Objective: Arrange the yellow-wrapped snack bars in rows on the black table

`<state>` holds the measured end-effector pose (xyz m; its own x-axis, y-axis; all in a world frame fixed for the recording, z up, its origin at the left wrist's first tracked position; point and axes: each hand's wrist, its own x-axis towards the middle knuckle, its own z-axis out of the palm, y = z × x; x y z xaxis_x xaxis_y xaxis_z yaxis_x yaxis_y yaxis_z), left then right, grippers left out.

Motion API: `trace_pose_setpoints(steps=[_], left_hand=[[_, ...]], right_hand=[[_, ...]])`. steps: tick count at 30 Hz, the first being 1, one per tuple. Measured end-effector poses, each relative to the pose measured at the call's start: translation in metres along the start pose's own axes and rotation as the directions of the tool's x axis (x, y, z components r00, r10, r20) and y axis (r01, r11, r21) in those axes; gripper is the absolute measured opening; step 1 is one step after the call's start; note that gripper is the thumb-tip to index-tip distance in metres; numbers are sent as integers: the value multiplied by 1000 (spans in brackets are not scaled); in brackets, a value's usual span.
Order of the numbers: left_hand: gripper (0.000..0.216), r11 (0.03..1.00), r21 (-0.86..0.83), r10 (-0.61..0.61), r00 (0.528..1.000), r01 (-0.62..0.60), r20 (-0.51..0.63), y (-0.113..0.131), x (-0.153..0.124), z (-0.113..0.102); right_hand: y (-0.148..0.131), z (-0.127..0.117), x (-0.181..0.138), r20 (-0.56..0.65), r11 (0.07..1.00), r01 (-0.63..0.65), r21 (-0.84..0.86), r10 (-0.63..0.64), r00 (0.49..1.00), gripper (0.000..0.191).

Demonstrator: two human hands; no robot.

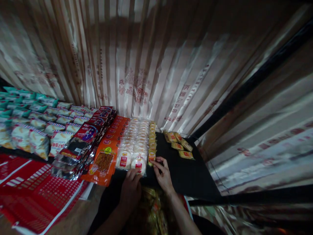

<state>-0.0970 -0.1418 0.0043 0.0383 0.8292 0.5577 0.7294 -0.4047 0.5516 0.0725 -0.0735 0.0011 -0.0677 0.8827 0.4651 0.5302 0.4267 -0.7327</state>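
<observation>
My left hand (130, 189) rests on the black table surface (190, 176), fingers bent toward the nearest clear-wrapped round pastry packs (133, 143). My right hand (163, 174) pinches the near end of a row of small yellow snack packets (152, 143) laid edge to edge beside the pastries. Several loose yellow packets (179, 145) lie further right on the black surface. A bag of more yellow packets (154, 212) sits dimly between my forearms.
Rows of snacks fill the left: orange packs (107, 156), dark red packs (90, 130), white and teal bags (31, 124). Red printed sheets (29, 189) lie at lower left. A shiny pleated curtain (146, 65) hangs behind.
</observation>
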Motion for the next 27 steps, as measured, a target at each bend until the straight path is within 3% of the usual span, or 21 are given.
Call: trace_pose_setpoints(steps=[8, 13, 18, 21, 24, 27], left_hand=[[35, 996, -86, -24, 997, 17, -80, -4, 5, -13], [28, 994, -102, -68, 982, 50, -175, -17, 35, -25], [29, 957, -187, -258, 944, 220, -208, -36, 108, -29], [27, 905, -192, -397, 916, 380, -56, -54, 167, -24], [27, 882, -4, -471, 881, 472, 47, -78, 226, -16], [26, 856, 93, -517, 850, 509, 107, -105, 273, -8]], right_hand=[[-2, -8, -1, -66, 999, -45, 24, 46, 997, 22], [-14, -17, 6, -86, 1000, -23, -5, 22, 996, 27], [-37, -23, 59, -41, 990, 117, -75, -121, 992, 25], [-39, -17, 111, 40, 965, 226, -131, -222, 974, 26], [-26, -2, 166, 134, 920, 324, -219, -301, 944, 26], [-5, 18, 216, 239, 888, 352, -295, -289, 927, 25]])
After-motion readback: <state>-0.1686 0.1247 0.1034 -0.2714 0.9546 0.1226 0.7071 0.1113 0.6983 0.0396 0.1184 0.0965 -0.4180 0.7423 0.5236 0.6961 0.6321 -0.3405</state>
